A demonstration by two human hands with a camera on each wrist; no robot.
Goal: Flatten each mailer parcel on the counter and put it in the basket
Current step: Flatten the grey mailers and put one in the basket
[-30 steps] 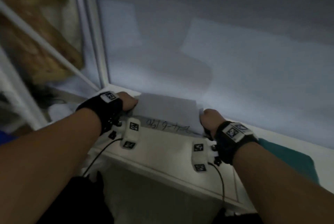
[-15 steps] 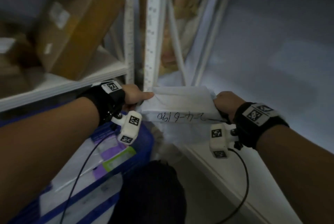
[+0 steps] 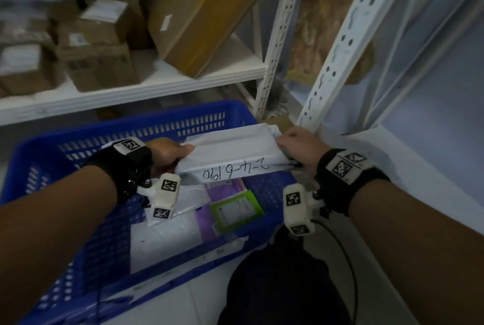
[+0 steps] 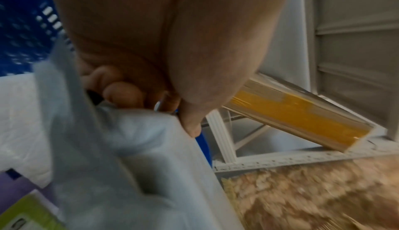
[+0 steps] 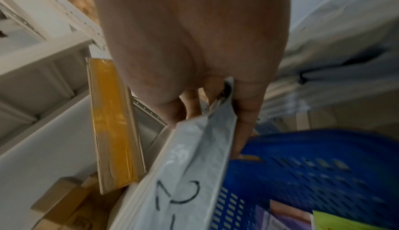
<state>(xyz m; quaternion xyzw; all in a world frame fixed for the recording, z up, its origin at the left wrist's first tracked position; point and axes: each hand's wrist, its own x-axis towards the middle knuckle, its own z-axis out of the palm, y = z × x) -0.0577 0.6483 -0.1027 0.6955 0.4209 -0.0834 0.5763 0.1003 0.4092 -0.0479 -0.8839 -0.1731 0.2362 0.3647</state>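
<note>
Hands [image 3: 235, 153] gripping white mailer [image 3: 230, 151] — above blue basket [image 3: 86, 138], parcels [image 3: 180, 235] inside

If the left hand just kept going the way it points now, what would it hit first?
Probably the far wall of the blue basket. The left hand, gripping the white parcel, points that way, though depth is hard to judge.

Head view downward over blue basket [image 3: 78, 146]; wrist views close along each hand, basket shared.

White mailer parcel [image 3: 230, 150] — marker-scrawled, level — above blue basket [image 3: 78, 141].
</note>
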